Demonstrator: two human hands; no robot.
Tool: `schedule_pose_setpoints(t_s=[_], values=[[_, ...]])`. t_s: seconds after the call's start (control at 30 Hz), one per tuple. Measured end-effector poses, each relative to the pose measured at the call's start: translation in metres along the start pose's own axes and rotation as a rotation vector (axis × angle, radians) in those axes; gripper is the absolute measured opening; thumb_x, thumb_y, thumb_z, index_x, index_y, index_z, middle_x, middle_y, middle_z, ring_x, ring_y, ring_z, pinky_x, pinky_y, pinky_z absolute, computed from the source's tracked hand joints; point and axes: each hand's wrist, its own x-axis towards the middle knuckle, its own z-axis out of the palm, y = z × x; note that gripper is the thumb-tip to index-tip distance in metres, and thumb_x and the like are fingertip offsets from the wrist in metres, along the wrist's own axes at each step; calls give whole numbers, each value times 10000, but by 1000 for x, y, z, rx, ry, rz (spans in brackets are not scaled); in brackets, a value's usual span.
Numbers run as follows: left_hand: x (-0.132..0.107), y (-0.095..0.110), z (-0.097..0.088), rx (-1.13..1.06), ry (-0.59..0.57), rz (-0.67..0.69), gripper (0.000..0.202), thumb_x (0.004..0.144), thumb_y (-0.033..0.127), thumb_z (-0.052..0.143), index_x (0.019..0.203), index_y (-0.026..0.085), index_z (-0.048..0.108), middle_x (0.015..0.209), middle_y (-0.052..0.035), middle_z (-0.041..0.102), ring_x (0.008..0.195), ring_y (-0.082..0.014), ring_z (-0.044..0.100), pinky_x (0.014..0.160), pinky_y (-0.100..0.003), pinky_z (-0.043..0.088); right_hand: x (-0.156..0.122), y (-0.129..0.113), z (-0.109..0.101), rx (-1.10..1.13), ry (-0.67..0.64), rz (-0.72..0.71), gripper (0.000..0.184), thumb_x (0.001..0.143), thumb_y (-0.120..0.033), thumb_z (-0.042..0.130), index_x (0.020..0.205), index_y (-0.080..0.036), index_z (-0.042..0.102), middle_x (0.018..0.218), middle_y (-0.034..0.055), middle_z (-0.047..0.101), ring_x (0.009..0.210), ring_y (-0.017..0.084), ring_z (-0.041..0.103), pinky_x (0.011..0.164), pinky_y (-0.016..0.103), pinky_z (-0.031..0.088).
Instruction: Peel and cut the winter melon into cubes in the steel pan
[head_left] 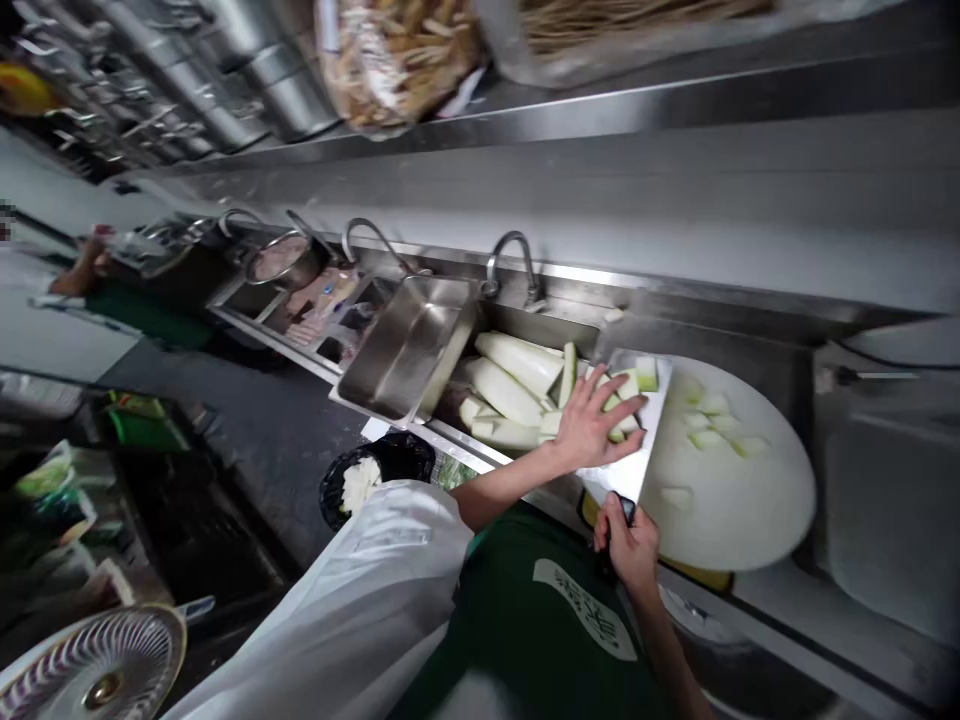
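My right hand (628,542) is wrapped round the dark handle of a cleaver (637,470). Its wide blade lies flat, bearing cut chunks of pale green gourd (646,374). Over these chunks my left hand (596,420) rests with its fingers spread, touching the pieces on the blade. The blade is at the left edge of a round white cutting board (739,500), where several more gourd chunks (709,437) lie scattered. To the left, long peeled gourds (517,362) and cut pieces fill a steel sink (487,318), partly hidden by my left hand and forearm.
A bare steel basin (409,345) adjoins the gourd sink. Curved taps (511,240) rise behind. Below stands a black-lined bin (341,480) with white scraps. A shelf (637,115) holding bags runs overhead. At the far left, another person's arm (82,268) shows near a fan (97,670).
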Motion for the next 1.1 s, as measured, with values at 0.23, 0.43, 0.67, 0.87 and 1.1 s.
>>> schedule_pose_setpoints(t_s=[0.23,0.43,0.67,0.87,1.1], values=[[-91,-222,-147,89,359,-404,445,896,450,698,1286,236,700,1465,-119,575,1478,-338,439,1231,-506,384,59,-43,231,-29,-523,24,495,906,-697,635,738,-265,465,466,-68,496,340,94,418,338,232,372],[-173,-373,-185,-27,396,-834,395,904,275,672,1285,168,683,1384,-150,612,1305,-273,602,1165,-416,469,91,-51,384,-287,-604,77,347,966,-454,617,725,-255,466,471,-79,516,364,81,457,374,212,363],[-225,-426,-192,-33,429,-985,385,983,219,513,1328,124,656,1377,-168,660,1320,-261,601,1188,-415,438,104,-51,401,-355,-581,69,441,909,-542,711,676,-257,467,442,-65,508,350,108,468,364,244,351],[-255,-416,-195,-69,137,-1046,368,1030,350,473,1195,142,728,1237,-152,749,1212,-289,680,1087,-399,509,76,-69,289,-271,-470,-86,484,931,-678,597,719,-252,508,496,-47,531,412,128,487,435,279,417],[-232,-397,-201,49,145,-967,414,972,414,459,1069,135,750,1026,-160,788,1014,-320,733,943,-412,560,-3,-77,112,-306,393,-122,484,894,-673,669,763,-233,515,556,-50,565,422,109,502,436,247,409]])
